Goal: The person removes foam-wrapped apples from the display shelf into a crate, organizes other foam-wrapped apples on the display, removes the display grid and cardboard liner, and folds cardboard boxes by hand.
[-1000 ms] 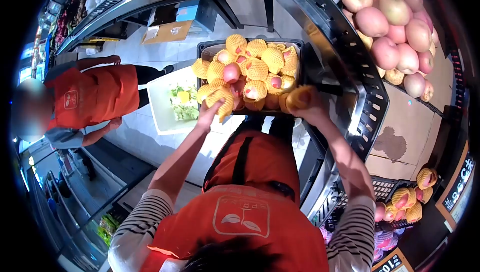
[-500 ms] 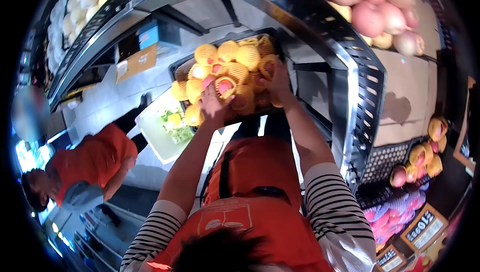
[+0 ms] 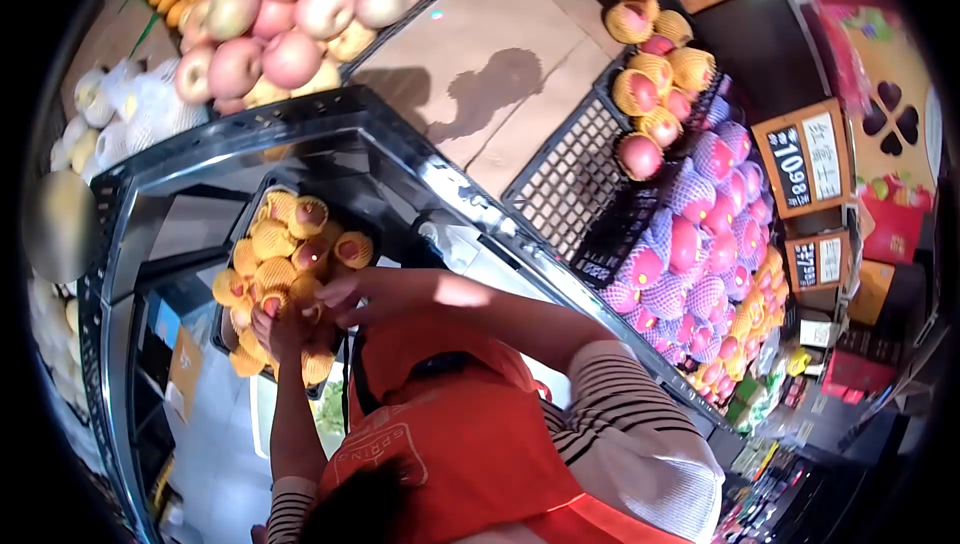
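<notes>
A dark crate [image 3: 262, 187] full of apples in yellow foam nets [image 3: 272, 240] is in front of my body, at the left of the view. At its near side, my left hand [image 3: 286, 332] has its fingers curled round a netted apple [image 3: 270, 304], whose red skin shows through the net's opening. Close beside it, over the crate's near right part, my right hand [image 3: 358, 296] points leftward with fingers bent together. Whatever lies between those fingers is hidden. Another netted apple [image 3: 353, 249] sits just beyond my right hand.
A metal-edged display stand [image 3: 415, 159] curves round the crate. Upon it are bare apples [image 3: 290, 59], brown cardboard [image 3: 490, 34], a black mesh crate [image 3: 570, 179] and purple-netted apples [image 3: 690, 244]. Price signs [image 3: 803, 159] stand at the right. Below lies a pale bin [image 3: 262, 414] with greens.
My view has turned right, so the crate appears further left and the coworker has left view. My right hand has moved from the crate's right side to near my left hand.
</notes>
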The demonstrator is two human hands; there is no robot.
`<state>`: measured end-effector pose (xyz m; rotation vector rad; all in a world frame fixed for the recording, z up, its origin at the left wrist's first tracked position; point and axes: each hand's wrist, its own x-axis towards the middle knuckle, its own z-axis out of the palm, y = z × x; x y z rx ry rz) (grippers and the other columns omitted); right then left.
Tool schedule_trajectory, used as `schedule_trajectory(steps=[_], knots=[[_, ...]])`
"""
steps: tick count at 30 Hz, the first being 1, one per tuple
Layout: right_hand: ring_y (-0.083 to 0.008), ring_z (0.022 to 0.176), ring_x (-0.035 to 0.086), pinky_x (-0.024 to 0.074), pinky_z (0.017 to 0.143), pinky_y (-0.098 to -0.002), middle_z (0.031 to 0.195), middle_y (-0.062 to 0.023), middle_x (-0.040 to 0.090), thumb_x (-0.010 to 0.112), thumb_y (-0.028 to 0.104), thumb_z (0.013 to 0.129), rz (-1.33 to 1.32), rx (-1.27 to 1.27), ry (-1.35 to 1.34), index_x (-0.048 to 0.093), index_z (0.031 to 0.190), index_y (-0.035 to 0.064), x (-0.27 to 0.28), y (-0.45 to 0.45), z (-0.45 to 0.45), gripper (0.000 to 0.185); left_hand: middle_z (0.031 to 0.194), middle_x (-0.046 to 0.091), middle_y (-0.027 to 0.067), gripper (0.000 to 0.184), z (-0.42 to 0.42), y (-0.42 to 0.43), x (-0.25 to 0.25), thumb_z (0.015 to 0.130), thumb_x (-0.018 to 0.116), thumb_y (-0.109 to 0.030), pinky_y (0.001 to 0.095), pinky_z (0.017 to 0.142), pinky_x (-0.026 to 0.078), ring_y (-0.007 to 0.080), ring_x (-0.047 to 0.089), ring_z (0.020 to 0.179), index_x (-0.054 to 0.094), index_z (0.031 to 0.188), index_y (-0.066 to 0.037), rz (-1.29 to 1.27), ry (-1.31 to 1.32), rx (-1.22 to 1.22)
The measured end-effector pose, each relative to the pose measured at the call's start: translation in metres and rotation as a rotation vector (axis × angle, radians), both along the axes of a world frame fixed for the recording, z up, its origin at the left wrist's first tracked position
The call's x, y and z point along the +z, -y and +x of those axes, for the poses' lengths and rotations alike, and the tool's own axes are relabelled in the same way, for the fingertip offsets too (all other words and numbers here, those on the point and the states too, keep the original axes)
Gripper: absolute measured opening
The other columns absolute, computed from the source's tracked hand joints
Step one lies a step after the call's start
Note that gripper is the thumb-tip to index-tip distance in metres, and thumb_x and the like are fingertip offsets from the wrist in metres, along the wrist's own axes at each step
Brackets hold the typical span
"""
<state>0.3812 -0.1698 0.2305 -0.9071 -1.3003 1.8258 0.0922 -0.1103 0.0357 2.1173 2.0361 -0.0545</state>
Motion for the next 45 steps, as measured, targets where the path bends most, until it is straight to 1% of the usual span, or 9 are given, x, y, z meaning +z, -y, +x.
schedule_trajectory(steps=[4, 10, 20, 28, 32, 36, 38, 40, 45], knots=[[-0.0223, 0.116, 0.049, 0.0368, 0.099, -0.0339, 0.117, -0.0097, 0.057, 0.063, 0.012, 0.083, 0.067, -0.439, -0.031, 0.053, 0.116, 0.0021, 0.120, 0.056, 0.127, 0.036, 0.134, 0.036, 0.0156, 0.090, -0.010, -0.010, -0.021, 0.067, 0.068, -0.055, 0.0449, 0.102, 0.029, 0.0342, 0.033, 0.126, 0.030, 0.134, -0.009, -0.078, 0.145, 0.167], [-0.0255, 0.117, 0.044, 0.0373, 0.090, -0.0400, 0.122, -0.0139, 0.051, 0.072, 0.053, 0.063, -0.570, -0.604, 2.285, 0.037, 0.131, 0.0122, 0.106, 0.130, 0.289, 0.087, 0.133, 0.034, 0.0223, 0.090, 0.002, -0.009, 0.020, 0.071, 0.071, -0.045, 0.0441, 0.102, 0.028, 0.0385, 0.032, 0.124, 0.025, 0.138, -0.006, 0.027, 0.423, 0.121], [-0.0305, 0.118, 0.046, 0.0297, 0.095, -0.0461, 0.126, -0.0141, 0.049, 0.072, 0.047, 0.063, -0.822, -0.212, 2.169, 0.037, 0.129, 0.0163, 0.075, 0.142, 0.325, 0.081, 0.131, 0.036, 0.0204, 0.054, 0.134, -0.012, 0.174, 0.087, 0.056, -0.014, 0.0365, 0.102, 0.028, 0.0295, 0.036, 0.121, 0.032, 0.131, 0.004, 0.260, 1.037, -0.205], [-0.0225, 0.095, 0.059, 0.0455, 0.084, -0.0321, 0.100, -0.0125, 0.059, 0.068, 0.037, 0.075, -0.071, -0.472, 0.713, 0.040, 0.121, 0.0039, 0.161, 0.100, 0.195, 0.064, 0.123, 0.049, 0.0131, 0.083, 0.271, 0.032, 0.249, 0.074, 0.070, -0.040, 0.0332, 0.093, 0.041, 0.0220, 0.049, 0.112, 0.027, 0.136, -0.004, -1.087, 1.597, -0.559], [-0.0324, 0.088, 0.062, 0.0476, 0.081, -0.0350, 0.101, -0.0225, 0.061, 0.064, 0.048, 0.074, -0.177, -0.101, 1.072, 0.039, 0.130, 0.0063, 0.193, 0.081, 0.184, 0.074, 0.126, 0.047, 0.0143, 0.101, 0.285, 0.037, 0.247, 0.066, 0.073, -0.052, 0.0361, 0.097, 0.038, 0.0244, 0.049, 0.115, 0.023, 0.138, -0.001, -1.668, 1.576, -0.509], [-0.0242, 0.099, 0.057, 0.0453, 0.085, -0.0350, 0.106, -0.0191, 0.058, 0.064, 0.050, 0.077, -0.130, -0.979, 1.196, 0.045, 0.124, 0.0006, 0.200, 0.080, 0.297, 0.071, 0.126, 0.048, 0.0159, 0.111, 0.259, 0.037, 0.241, 0.060, 0.074, -0.058, 0.0356, 0.099, 0.037, 0.0238, 0.049, 0.116, 0.021, 0.138, 0.002, -1.933, 1.621, -0.330], [-0.0343, 0.104, 0.051, 0.0427, 0.088, -0.0428, 0.105, -0.0256, 0.053, 0.074, 0.045, 0.068, 0.403, -1.175, 2.083, 0.049, 0.117, 0.0027, 0.134, 0.110, 0.430, 0.070, 0.122, 0.049, 0.0154, 0.095, 0.228, 0.031, 0.198, 0.071, 0.068, -0.051, 0.0391, 0.093, 0.044, 0.0270, 0.051, 0.113, 0.023, 0.137, 0.001, -1.914, 1.762, -0.148], [-0.0409, 0.105, 0.048, 0.0414, 0.089, -0.0451, 0.117, -0.0300, 0.046, 0.073, 0.060, 0.058, -0.077, -1.234, 2.286, 0.044, 0.130, 0.0190, 0.119, 0.128, 0.498, 0.088, 0.125, 0.048, 0.0159, 0.083, 0.192, 0.021, 0.147, 0.077, 0.060, -0.049, 0.0400, 0.092, 0.044, 0.0277, 0.051, 0.113, 0.027, 0.137, -0.001, -1.651, 1.779, 0.001], [-0.0336, 0.108, 0.052, 0.0420, 0.092, -0.0409, 0.118, -0.0200, 0.055, 0.075, 0.053, 0.062, 0.277, -1.004, 1.851, 0.049, 0.123, 0.0013, 0.043, 0.166, 0.662, 0.084, 0.127, 0.047, 0.0140, 0.061, 0.127, 0.012, 0.183, 0.086, 0.049, -0.042, 0.0417, 0.097, 0.039, 0.0262, 0.048, 0.116, 0.038, 0.130, -0.002, -1.009, 1.732, 0.072]])
